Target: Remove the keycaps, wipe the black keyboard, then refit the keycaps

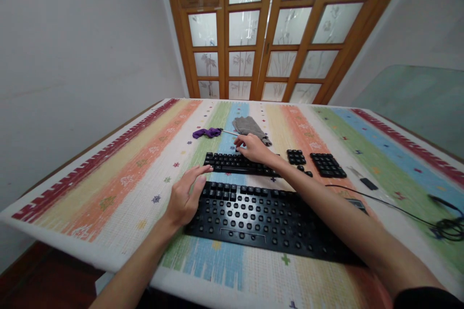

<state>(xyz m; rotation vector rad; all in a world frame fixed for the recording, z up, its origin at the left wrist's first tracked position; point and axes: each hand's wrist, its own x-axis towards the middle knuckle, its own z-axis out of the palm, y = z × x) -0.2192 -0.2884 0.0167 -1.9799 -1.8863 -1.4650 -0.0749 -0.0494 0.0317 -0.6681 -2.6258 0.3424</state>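
A black keyboard [250,224] lies in front of me, most of its keycaps off, leaving bare key posts. Keycaps stay on along its top left rows. Behind it, loose black keycaps [235,170] are laid out in rows. My left hand [185,194] rests at the keyboard's left end, fingers stretched out, fingertips by the left end of the loose rows. Over the back of those rows, my right hand [253,148] pinches what looks like a small black keycap [238,149]. Its forearm crosses above the keyboard and hides part of the right side.
A purple cloth [207,133] with a thin stick and a grey cloth [250,127] lie beyond the keycaps. At the right are keycap blocks [328,165], a small black object [369,183] and a coiled cable [449,228]. A striped tablecloth [137,188] covers the table.
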